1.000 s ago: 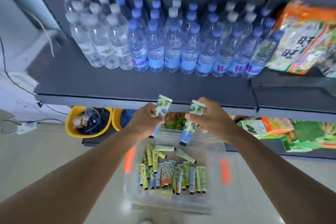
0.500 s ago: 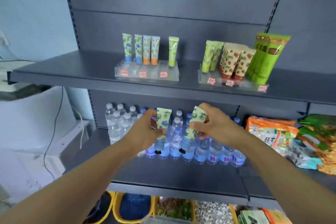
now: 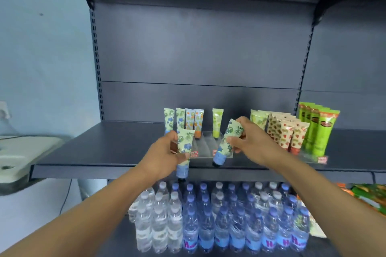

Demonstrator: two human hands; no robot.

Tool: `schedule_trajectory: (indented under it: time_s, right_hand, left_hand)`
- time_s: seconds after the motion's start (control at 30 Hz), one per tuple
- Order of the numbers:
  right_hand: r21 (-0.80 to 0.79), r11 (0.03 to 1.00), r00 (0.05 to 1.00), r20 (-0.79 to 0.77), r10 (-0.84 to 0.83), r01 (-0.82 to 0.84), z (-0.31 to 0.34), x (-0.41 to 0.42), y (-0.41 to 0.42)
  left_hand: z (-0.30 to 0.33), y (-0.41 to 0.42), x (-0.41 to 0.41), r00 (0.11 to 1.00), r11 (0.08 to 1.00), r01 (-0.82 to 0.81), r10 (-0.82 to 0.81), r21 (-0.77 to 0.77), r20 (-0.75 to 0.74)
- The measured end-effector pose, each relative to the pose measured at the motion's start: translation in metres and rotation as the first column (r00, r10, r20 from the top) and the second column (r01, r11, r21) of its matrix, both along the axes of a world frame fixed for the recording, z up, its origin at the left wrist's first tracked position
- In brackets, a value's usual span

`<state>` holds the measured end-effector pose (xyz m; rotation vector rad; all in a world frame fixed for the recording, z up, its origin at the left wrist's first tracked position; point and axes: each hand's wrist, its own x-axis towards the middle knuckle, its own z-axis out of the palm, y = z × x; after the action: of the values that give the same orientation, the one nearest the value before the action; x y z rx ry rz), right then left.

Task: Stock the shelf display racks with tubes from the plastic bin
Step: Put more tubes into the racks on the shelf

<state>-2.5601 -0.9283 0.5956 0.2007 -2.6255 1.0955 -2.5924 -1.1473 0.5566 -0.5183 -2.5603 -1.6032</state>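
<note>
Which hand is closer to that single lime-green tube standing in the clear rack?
Right. The right hand is just beside and below the lime-green tube, to its right; the left hand sits further away, lower left.

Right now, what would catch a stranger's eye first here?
Two bare hands meet mid-picture, the left hand and right hand each gripping a blue-flowered tube cap-down before a clear display rack on the dark shelf. Below stands a crowd of water bottles.

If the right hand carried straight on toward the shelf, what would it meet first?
Most likely the clear rack, near its open slots beside the lime green tube; the right hand already holds its blue-capped tube just before it, though depth is uncertain.
</note>
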Motion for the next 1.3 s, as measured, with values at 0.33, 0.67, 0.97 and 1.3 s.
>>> schedule_trajectory:
  time_s: [0.33, 0.67, 0.97, 1.3]
  right_hand:
    - [0.105, 0.994, 0.996, -0.090, 0.007, 0.003, 0.017, -0.044, -0.009]
    - [0.147, 0.989, 0.986, -0.158, 0.046, -0.023, 0.026, -0.108, -0.028]
    - [0.221, 0.975, 0.988, -0.145, 0.046, -0.013, 0.013, -0.166, -0.068]
    - [0.354, 0.934, 0.989, -0.149, 0.006, 0.048, -0.015, -0.185, -0.095]
  left_hand:
    - [0.019, -0.004, -0.036, 0.984, 0.989, -0.141, 0.145, 0.043, -0.104]
    - [0.035, -0.010, -0.089, 0.964, 0.970, -0.239, 0.242, 0.045, -0.106]
    - [0.021, -0.018, -0.150, 0.969, 0.978, -0.206, 0.205, 0.009, -0.134]
    - [-0.004, -0.025, -0.165, 0.978, 0.984, -0.175, 0.170, -0.033, -0.117]
